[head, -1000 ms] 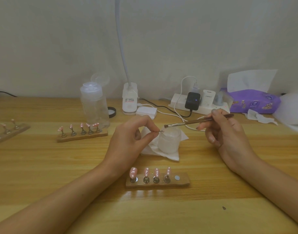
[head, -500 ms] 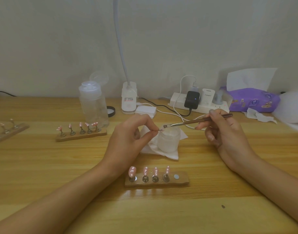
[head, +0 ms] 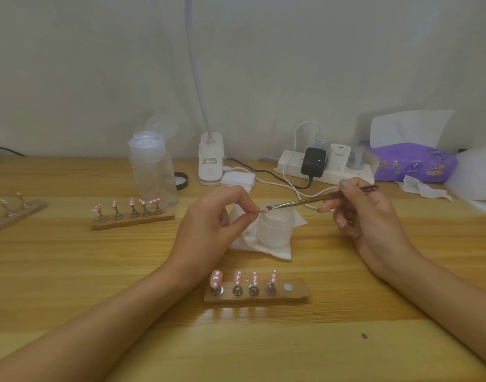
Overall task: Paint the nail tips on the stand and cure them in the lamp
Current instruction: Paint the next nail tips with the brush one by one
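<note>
Wooden table (head: 71, 271): left hand (head: 211, 227) grip pinches nail tip (head: 263, 211); right hand (head: 374, 221) grip holds brush (head: 313, 201), bristles at tip.

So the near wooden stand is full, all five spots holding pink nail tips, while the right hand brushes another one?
Not full. The head view shows four pink nail tips on the near stand; its rightmost spot is bare, with no tip on it. The rest stands: the right hand holds the brush to a small tip pinched by the left hand.

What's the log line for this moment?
left hand pinches nail tip | right hand holds brush to it | stand: four painted tips, one empty spot
</note>
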### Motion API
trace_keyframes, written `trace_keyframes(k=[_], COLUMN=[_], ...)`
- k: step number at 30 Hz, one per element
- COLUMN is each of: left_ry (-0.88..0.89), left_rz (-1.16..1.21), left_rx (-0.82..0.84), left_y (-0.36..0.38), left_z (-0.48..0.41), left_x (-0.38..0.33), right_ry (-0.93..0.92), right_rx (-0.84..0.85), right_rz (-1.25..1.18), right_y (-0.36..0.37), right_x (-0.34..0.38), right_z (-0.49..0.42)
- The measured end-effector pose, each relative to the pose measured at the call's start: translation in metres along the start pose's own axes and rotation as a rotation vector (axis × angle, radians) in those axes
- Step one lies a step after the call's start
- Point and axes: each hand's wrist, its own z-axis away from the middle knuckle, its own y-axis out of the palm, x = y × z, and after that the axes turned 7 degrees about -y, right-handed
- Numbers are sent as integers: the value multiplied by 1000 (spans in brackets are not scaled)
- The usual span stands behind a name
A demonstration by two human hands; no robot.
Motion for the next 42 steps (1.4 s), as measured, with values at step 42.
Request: trace_keyframes(k=[42], left_ry=[-27], left_rz=[53], left_rx=[20], left_y=[-1], left_z=[0], left_x=[-1], right_ry=[-29], right_rx=[2], right_rz=[-22], right_y=[-1], right_x=[-1], right_z=[0])
